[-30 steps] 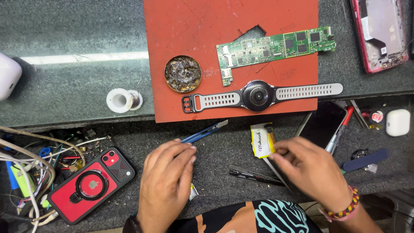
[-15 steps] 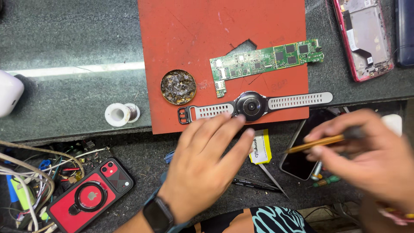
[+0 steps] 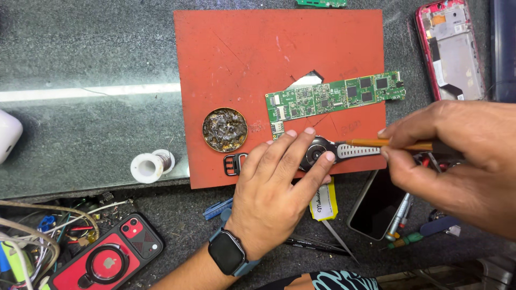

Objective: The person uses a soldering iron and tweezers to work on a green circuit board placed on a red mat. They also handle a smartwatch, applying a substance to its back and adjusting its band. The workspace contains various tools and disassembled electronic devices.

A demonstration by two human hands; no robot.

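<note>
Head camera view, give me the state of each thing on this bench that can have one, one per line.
Round black smartwatch with grey strap: flat on red mat, pinned by left hand.
Orange-handled tool: gripped in right hand, tip at watch.
Green circuit board: bare, lying flat.
Round brass tin: open, lumpy grey contents.
Red phone frame: opened up, insides exposed.
Black phone: screen dark.

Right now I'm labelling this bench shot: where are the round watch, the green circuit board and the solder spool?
Round watch [image 3: 318, 152], head view, on its dark face.
Green circuit board [image 3: 344, 94], head view, mid-board.
Solder spool [image 3: 146, 167], head view, on its white flange.
</note>
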